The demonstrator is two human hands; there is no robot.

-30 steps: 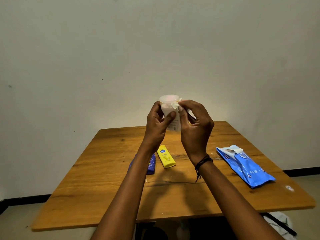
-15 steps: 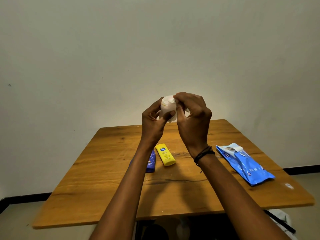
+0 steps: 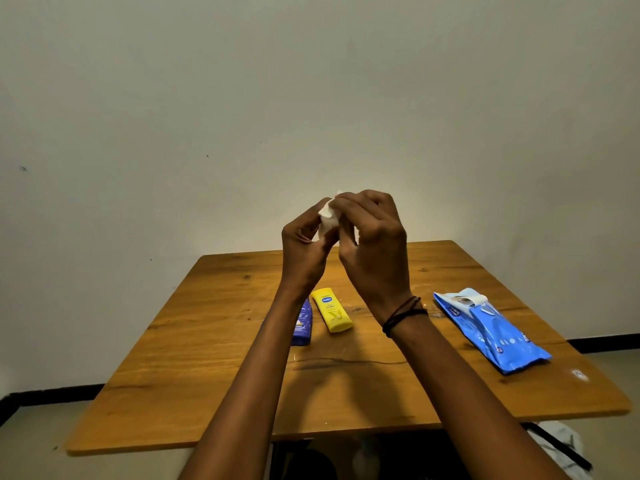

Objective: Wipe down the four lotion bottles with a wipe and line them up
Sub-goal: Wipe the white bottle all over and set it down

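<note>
White bottle (image 3: 327, 221) is held raised above the table (image 3: 214, 358), mostly hidden between both hands. Left hand (image 3: 304, 247) is clamped on its lower part; right hand (image 3: 372, 237) is closed over its top, a wipe (image 3: 337, 194) peeking above the fingers. Yellow bottle (image 3: 332, 310) and blue bottle (image 3: 303, 323) lie side by side on the table below; wipe pack (image 3: 491, 329) is well apart to the right.

We see the left hand (image 3: 304, 247) and right hand (image 3: 372, 244) raised above the table (image 3: 207, 341), clasping something white (image 3: 327, 216), perhaps a wipe-wrapped bottle.
</note>
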